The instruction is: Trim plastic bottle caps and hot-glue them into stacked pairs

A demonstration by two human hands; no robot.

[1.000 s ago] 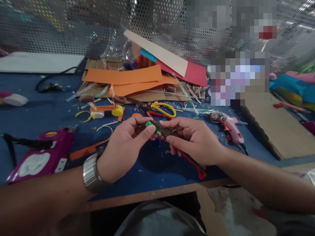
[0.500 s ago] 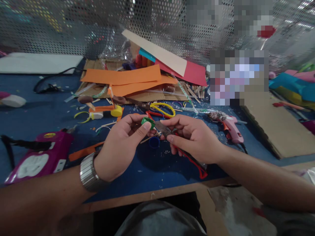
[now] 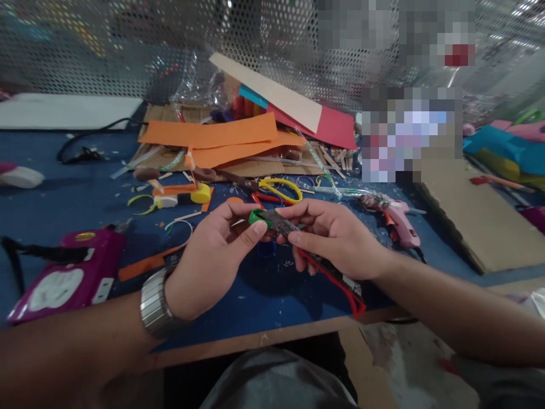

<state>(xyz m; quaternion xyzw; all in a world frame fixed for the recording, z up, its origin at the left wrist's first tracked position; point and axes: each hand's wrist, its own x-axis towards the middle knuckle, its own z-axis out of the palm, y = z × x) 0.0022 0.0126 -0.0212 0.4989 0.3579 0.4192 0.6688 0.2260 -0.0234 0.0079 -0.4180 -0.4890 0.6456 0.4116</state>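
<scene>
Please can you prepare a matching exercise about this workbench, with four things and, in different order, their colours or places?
Things:
1. green ring
2. glue gun
3. wristband
4. orange paper

Colours or places:
A. lying over cardboard
B. silver
C. held in the left hand
D. pink, on the blue table

Right pairs: 1-C, 2-D, 3-B, 4-A

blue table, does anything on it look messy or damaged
The pink glue gun lies on its side, its front end oddly clumped, with residue or wrapping, I can't tell which. Loose scraps litter the blue table, which looks untidy.
</scene>
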